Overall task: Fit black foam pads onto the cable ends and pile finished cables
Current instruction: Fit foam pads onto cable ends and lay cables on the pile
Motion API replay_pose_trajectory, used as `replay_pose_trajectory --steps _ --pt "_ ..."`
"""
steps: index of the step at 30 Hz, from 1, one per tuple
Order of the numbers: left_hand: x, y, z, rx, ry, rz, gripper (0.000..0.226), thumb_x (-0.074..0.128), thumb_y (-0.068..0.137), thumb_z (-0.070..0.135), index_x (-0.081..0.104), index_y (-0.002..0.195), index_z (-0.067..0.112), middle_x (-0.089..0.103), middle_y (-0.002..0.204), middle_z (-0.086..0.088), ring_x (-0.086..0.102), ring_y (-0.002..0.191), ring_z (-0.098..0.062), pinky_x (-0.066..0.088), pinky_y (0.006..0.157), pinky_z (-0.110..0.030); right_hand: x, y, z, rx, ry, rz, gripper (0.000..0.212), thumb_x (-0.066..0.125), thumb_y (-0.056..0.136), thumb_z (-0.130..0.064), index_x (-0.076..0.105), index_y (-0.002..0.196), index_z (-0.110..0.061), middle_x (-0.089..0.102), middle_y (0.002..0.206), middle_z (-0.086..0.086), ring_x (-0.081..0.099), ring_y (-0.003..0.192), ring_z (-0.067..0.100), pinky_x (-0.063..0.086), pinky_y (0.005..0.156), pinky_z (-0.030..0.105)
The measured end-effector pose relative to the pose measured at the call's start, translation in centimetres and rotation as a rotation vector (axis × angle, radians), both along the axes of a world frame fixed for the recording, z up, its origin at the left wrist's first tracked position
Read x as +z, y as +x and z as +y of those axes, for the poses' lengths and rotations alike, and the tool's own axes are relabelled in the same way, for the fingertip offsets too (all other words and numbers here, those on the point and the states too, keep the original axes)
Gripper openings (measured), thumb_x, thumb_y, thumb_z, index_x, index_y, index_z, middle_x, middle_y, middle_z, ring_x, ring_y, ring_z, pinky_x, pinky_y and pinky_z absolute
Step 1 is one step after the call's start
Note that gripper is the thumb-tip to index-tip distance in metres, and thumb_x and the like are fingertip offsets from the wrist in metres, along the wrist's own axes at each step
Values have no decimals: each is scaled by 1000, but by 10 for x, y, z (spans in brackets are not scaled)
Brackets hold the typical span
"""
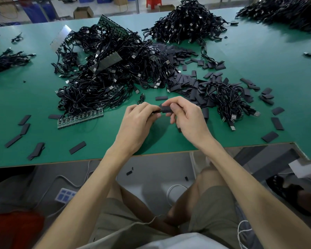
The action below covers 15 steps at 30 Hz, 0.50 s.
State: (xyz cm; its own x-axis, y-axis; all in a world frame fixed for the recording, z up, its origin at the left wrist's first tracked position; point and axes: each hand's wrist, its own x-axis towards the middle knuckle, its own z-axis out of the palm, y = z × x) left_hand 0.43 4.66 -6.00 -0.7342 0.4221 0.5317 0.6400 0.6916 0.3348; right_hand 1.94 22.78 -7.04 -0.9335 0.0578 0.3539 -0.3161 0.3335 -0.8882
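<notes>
While left hand (136, 121) grips cable end (155, 111), right hand (188, 119) pinches foam pad (166, 109), fingers (174, 106) curled, table edge (61, 159) near wrists

I saw a plain green desk (258, 51). The heaped cables (104, 69) were black with silver plugs, and the scattered foam pads (192, 85) dark grey. The held foam pad (166, 108) and cable end (156, 111) looked black. Past the far edge stood a red stool (153, 1) and blue crates (34, 11).

Head-worn camera looks forward and down, close over the table (258, 51).
</notes>
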Motion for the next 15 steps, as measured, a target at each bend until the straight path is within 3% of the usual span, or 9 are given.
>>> replay_pose_trajectory --steps 4,8,12,15 --pt "1 -1 1 0 -43 0 16 61 101 19 71 108 8 70 101 -3 63 99 -28 43 97 -40 1 0 2 -91 -90 37 24 52 104 -4 72 101 -16 57 54 -2 61 58 6 60 84 38" --pt "0 -3 0 34 -25 -35 17 63 100 15 71 115 12 70 112 -1 61 108 -28 43 101 -41 3 0 7 -153 -184 78 23 52 103 -2 71 97 -14 57 52 -9 58 52 9 61 79 34" --pt "2 -6 2 97 8 -64 20 60 100 11 73 115 12 72 111 -4 63 104 -31 49 93 -43 4 1 8 -148 -228 66 19 55 105 -11 69 99 -22 69 67 3 66 60 22 53 57 32" --pt "15 -11 7 116 71 -36 19 60 99 14 74 111 10 74 105 -5 66 96 -29 53 85 -46 3 -1 9 -130 -293 10 11 57 105 -26 64 111 -20 73 82 5 69 67 19 49 53 29"
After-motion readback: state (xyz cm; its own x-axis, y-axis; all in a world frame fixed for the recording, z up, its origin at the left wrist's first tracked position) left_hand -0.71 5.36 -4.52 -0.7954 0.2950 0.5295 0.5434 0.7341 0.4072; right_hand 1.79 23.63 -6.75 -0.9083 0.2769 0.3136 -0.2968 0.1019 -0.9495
